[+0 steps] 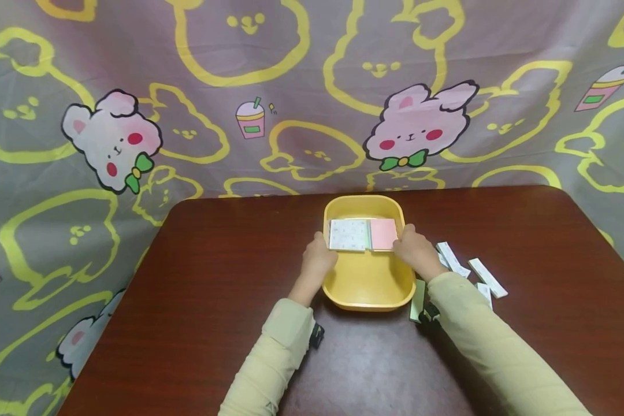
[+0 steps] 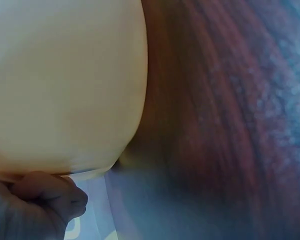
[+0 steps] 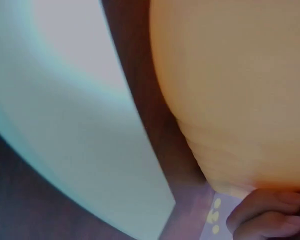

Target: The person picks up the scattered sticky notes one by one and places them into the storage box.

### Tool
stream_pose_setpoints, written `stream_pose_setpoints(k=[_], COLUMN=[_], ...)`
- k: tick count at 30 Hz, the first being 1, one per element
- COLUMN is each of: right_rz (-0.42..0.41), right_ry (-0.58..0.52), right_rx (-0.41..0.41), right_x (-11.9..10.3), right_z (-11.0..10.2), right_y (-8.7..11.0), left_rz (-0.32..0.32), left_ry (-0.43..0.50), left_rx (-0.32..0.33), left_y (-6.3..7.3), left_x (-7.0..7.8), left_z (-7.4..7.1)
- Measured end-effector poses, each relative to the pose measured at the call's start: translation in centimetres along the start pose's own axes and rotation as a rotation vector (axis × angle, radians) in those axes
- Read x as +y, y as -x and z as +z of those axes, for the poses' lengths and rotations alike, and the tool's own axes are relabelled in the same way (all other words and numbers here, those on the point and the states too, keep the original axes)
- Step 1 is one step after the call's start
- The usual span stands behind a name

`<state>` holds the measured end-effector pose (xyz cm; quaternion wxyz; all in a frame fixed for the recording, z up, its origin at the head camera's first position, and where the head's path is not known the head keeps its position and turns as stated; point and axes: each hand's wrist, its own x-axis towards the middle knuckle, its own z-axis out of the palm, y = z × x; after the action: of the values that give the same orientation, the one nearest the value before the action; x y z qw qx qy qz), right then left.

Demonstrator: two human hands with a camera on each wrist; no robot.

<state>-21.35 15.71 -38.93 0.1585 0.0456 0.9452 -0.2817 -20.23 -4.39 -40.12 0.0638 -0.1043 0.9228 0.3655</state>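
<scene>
Pinching the tub [image 1: 368, 280] with my left grip [image 1: 318, 255] and right grip [image 1: 417, 252]: pads [image 1: 348, 234] inside, white strips [image 1: 488, 278] left outside, toward the worktop [image 1: 556, 248]'s right edge.

The tub [image 1: 369, 280] is plain yellow; the white pad [image 1: 348, 234] in it bears small grey marks, and the pink pad [image 1: 383, 234] is unpatterned. The bench [image 1: 229, 260] is dark reddish brown, and beyond its far edge the cloth [image 1: 312, 98] shows yellow line patterns and rabbits [image 1: 418, 122] with green bows [image 1: 417, 158].

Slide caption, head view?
Left grip and right grip hold a yellow tub containing a white patterned stack and a pink stack.
</scene>
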Motion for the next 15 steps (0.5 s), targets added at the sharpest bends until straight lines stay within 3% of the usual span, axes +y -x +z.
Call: stream_pose_setpoints(k=[7,15], right_rz=[-0.016,-0.060], right_ry=[-0.027,-0.029], right_rx=[-0.034,0.008], right_x=[0.1,1.7], right_z=[-1.0,-4.7], right_y=[0.7,2.3], left_rz=[-0.023,-0.037], left_ry=[-0.003,-0.015], left_rx=[0.004,0.013], left_y=[0.3,0.4], left_x=[0.0,-0.1], left_z=[0.2,0.1])
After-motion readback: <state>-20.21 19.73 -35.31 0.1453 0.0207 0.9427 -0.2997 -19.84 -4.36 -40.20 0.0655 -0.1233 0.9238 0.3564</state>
